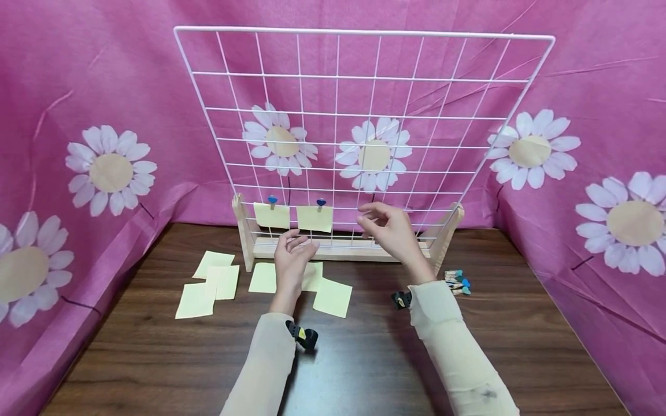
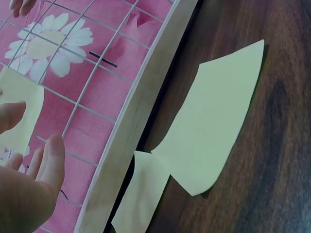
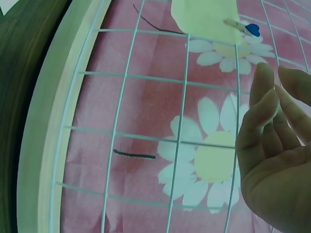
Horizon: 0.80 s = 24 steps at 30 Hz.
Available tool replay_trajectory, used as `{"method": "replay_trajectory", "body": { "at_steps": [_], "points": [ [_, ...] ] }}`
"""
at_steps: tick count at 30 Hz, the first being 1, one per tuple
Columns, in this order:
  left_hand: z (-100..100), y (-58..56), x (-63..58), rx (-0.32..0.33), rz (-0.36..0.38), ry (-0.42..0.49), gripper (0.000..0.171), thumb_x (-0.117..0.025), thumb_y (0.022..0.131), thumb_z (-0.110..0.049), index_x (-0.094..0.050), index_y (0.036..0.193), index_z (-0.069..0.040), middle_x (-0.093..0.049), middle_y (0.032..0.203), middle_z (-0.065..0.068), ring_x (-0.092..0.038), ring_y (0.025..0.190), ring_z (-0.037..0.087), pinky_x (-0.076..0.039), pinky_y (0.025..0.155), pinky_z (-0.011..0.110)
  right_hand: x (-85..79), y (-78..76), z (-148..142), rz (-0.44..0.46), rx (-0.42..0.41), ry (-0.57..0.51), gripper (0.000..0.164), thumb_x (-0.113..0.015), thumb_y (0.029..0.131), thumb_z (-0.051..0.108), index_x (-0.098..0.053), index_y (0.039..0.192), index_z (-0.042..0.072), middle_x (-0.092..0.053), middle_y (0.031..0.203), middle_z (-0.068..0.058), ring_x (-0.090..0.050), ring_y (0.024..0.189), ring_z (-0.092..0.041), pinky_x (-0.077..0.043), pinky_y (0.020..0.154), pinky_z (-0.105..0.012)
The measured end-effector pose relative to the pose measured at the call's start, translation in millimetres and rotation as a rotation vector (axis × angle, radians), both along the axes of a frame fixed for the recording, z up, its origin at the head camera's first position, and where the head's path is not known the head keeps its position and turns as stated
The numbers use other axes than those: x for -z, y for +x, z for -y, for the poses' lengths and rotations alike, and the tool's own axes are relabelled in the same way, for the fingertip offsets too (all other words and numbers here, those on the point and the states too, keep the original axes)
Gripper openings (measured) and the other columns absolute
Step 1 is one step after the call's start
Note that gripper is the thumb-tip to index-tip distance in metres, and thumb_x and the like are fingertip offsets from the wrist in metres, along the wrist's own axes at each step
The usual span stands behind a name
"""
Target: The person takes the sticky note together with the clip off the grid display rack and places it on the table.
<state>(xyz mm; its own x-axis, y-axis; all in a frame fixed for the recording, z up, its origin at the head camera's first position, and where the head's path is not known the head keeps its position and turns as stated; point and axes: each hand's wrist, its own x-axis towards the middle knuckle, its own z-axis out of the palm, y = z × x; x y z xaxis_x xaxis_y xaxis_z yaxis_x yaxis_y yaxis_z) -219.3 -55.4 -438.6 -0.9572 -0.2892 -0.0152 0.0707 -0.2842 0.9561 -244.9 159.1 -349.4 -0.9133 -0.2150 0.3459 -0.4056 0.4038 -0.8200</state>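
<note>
Two pale yellow sticky notes hang low on the white wire grid point(image 1: 337, 114), a left note point(image 1: 272, 217) and a right note point(image 1: 314, 220). Each is clipped by a small wooden clothespin with a blue heart, a left clothespin point(image 1: 272, 200) and a right clothespin point(image 1: 321, 203). My left hand point(image 1: 292, 263) is just below these notes, its fingers relaxed and holding nothing. In the left wrist view its fingers overlap the right note point(image 2: 24, 111). To the right of the notes, my right hand point(image 1: 390, 231) hovers before the grid with loosely bent, empty fingers.
Wooden feet and a bar point(image 1: 343, 252) support the grid. Loose sticky notes lie at left point(image 1: 195, 300) and under my left arm point(image 1: 333, 298). Several heart clothespins point(image 1: 458, 282) lie right of my right wrist. Pink flowered cloth point(image 1: 130, 63) surrounds the dark wooden table point(image 1: 354, 370).
</note>
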Motion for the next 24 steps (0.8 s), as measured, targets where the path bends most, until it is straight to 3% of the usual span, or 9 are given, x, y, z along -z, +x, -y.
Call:
{"method": "replay_trajectory", "body": {
  "at_steps": [8, 14, 24],
  "points": [
    [-1.0, -3.5, -4.1, -0.018, 0.017, 0.016, 0.069, -0.079, 0.083, 0.001, -0.048, 0.143, -0.008, -0.054, 0.132, 0.028, -0.063, 0.093, 0.019, -0.060, 0.079, 0.025, -7.7, -9.4, 22.9, -0.013, -0.052, -0.019, 0.025, -0.074, 0.092, 0.007, -0.071, 0.115, -0.001, -0.074, 0.092, -0.015, -0.071, 0.069, -0.033, -0.059, 0.057, -0.028],
    [-1.8, -7.6, -6.3, -0.024, 0.012, 0.014, 0.068, -0.080, 0.084, -0.003, -0.048, 0.143, -0.010, -0.054, 0.132, 0.027, -0.062, 0.094, 0.022, -0.060, 0.078, 0.026, -18.0, -16.2, 38.8, -0.030, -0.081, 0.032, 0.028, -0.074, 0.092, 0.011, -0.071, 0.118, 0.000, -0.075, 0.096, -0.013, -0.071, 0.067, -0.021, -0.059, 0.054, -0.032],
    [-5.2, -11.4, -8.0, 0.000, 0.024, 0.066, 0.065, -0.079, 0.084, 0.002, -0.045, 0.140, -0.004, -0.053, 0.131, 0.029, -0.064, 0.086, 0.017, -0.061, 0.086, 0.035, -16.1, -19.3, 56.7, -0.084, -0.049, 0.193, 0.029, -0.071, 0.096, 0.015, -0.071, 0.123, 0.004, -0.076, 0.099, -0.008, -0.073, 0.071, -0.018, -0.060, 0.063, -0.032]
  ]
}}
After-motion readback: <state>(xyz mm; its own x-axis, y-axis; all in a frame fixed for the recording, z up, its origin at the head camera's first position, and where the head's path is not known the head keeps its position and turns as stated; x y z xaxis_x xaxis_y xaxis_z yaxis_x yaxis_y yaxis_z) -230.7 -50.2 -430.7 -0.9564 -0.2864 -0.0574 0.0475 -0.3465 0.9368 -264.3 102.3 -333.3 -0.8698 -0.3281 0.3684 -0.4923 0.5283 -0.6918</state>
